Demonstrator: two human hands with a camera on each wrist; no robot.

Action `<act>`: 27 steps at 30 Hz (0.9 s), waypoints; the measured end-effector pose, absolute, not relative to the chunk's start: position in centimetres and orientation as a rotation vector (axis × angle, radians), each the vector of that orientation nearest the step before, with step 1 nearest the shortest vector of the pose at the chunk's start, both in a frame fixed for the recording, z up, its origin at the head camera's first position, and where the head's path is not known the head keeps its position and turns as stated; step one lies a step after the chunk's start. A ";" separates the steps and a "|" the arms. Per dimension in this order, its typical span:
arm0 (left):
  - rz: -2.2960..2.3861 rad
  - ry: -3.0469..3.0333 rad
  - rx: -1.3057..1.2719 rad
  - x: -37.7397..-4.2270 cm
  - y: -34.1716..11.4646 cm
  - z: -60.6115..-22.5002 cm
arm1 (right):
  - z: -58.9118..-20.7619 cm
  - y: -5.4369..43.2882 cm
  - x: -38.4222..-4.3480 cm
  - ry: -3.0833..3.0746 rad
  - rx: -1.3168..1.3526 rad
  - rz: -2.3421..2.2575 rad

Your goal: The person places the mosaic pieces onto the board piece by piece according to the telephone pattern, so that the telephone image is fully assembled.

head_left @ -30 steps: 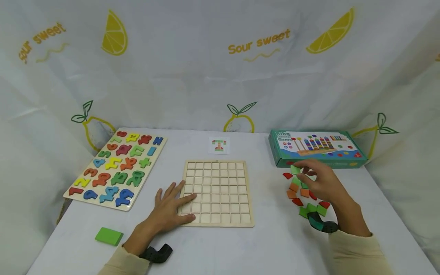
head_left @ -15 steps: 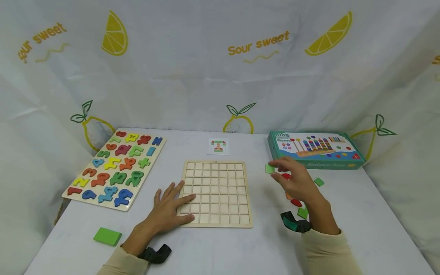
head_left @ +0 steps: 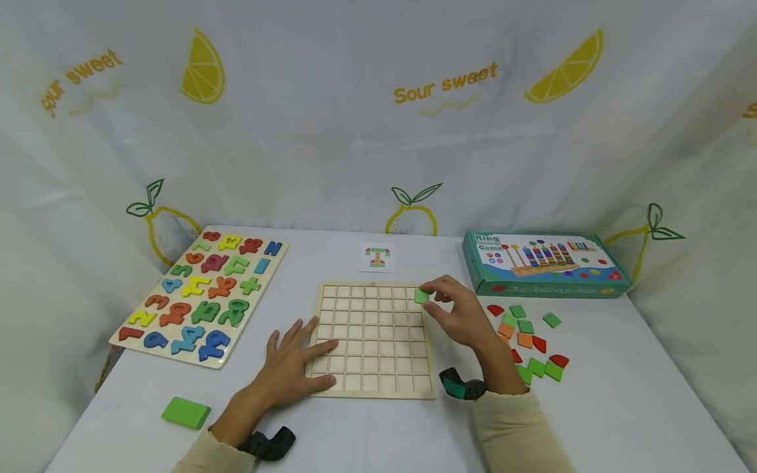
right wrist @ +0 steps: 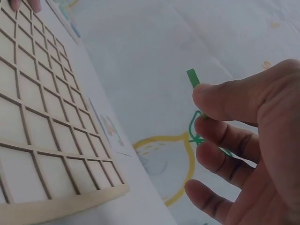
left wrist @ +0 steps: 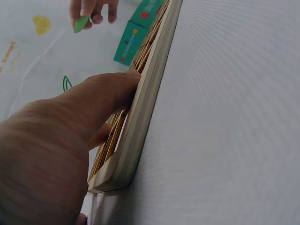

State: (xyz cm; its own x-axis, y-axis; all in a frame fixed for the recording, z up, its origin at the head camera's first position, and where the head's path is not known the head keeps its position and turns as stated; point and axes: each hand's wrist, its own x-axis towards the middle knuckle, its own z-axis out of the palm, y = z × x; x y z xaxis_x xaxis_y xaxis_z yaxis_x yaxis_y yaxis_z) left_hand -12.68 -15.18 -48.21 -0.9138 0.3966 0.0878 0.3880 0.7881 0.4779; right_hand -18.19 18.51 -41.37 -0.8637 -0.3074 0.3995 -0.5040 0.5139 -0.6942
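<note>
A wooden grid board (head_left: 372, 395) with square cells lies in the middle of the table. Between thumb and fingertips my right hand (head_left: 464, 315) pinches a green square tile (head_left: 421, 296), over the board's far right corner in the head view. The right wrist view shows that tile (right wrist: 192, 78) edge-on and held apart from the board. My left hand (head_left: 290, 368) rests with spread fingers on the board's left edge. Up close in the left wrist view, its thumb (left wrist: 108, 91) lies on the board's rim.
Several loose green, orange and red tiles (head_left: 525, 340) lie at the right. Behind them stands a green game box (head_left: 552, 289). A pattern card (head_left: 376, 257) lies beyond the board. At the left are a number puzzle (head_left: 221, 287) and a green block (head_left: 186, 412).
My right hand has carried the green square tile leftward from the loose tiles to the board's far right corner. The left hand stays in place on the board.
</note>
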 end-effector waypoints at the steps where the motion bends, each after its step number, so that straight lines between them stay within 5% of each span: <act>1: 0.785 2.951 0.649 -12.7 -15.1 -48.3 | -41.8 18.3 -18.2 -2.532 0.681 1.283; 15: 0.761 2.970 0.619 -12.4 -15.1 -48.4 | -47.0 16.5 -19.5 -2.539 0.757 1.369; 27: 0.770 2.959 0.639 -12.5 -15.2 -48.4 | -47.2 16.0 -19.4 -2.710 0.717 1.169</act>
